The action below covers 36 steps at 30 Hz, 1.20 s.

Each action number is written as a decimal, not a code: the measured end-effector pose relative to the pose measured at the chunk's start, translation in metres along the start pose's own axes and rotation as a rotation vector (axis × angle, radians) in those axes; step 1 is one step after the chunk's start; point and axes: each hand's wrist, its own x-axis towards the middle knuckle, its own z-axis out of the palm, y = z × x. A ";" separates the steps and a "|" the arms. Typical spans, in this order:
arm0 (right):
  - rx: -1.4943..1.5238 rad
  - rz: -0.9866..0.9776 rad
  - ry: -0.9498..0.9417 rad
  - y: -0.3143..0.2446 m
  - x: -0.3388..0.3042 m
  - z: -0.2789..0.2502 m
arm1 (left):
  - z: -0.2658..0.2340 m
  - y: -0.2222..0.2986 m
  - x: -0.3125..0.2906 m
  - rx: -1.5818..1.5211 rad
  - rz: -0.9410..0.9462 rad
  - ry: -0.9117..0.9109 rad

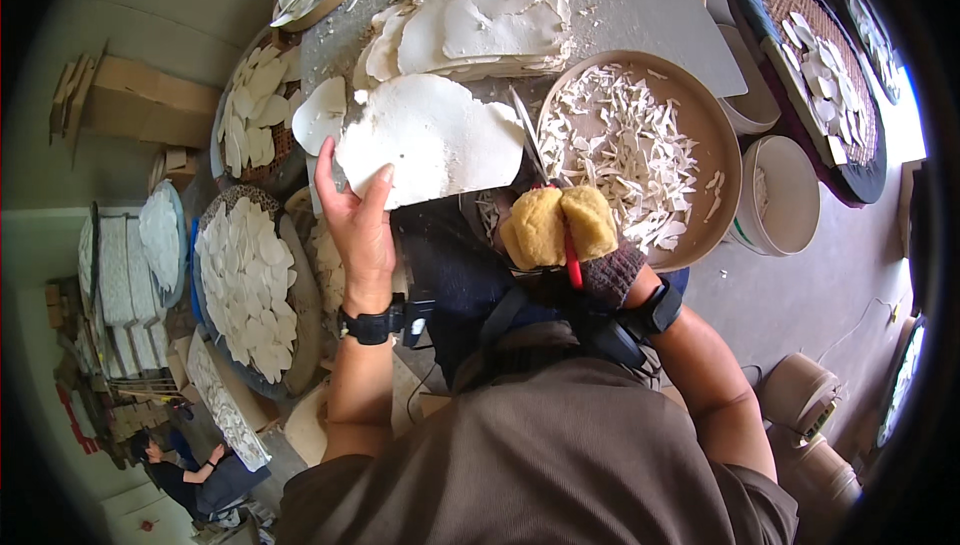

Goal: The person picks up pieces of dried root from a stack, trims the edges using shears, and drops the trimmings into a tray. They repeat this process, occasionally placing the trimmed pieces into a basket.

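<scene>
My left hand (358,230) is bare and pinches the lower left edge of a broad, thin white sheet (450,140) with an uneven rounded outline. The sheet is held level above the near edge of the grey table. My right hand (615,275), in a dark knit glove, grips a pair of scissors (530,140) with red handles. Yellow padding (540,228) around the handles hides most of my fingers. The blades point away from me, just right of the sheet. A smaller oval white piece (318,117) lies left of the sheet.
A stack of white sheets (500,20) sits on the grey table (650,5). To the right is a round tray (728,180) of white trimmings, beside a white bucket (790,195). Baskets of oval pieces (250,285) stand left. Another person (190,475) sits far lower left.
</scene>
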 end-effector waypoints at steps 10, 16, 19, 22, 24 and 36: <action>0.271 0.068 -0.090 -0.012 -0.006 -0.014 | 0.010 -0.003 0.017 -0.040 -0.045 -0.044; 0.640 0.262 -0.136 -0.004 -0.016 -0.026 | 0.013 0.007 0.026 -0.021 -0.132 -0.148; 0.492 0.258 -0.242 -0.016 -0.010 -0.041 | 0.008 0.011 0.030 -0.045 -0.167 -0.175; 0.449 0.178 -0.262 -0.017 -0.014 -0.042 | 0.011 0.011 0.035 -0.048 -0.158 -0.208; 0.247 0.199 -0.253 -0.019 -0.018 -0.044 | 0.008 0.007 0.037 -0.048 -0.165 -0.211; 0.630 0.368 -0.090 -0.029 -0.011 -0.045 | -0.006 0.010 0.040 -0.167 -0.348 -0.253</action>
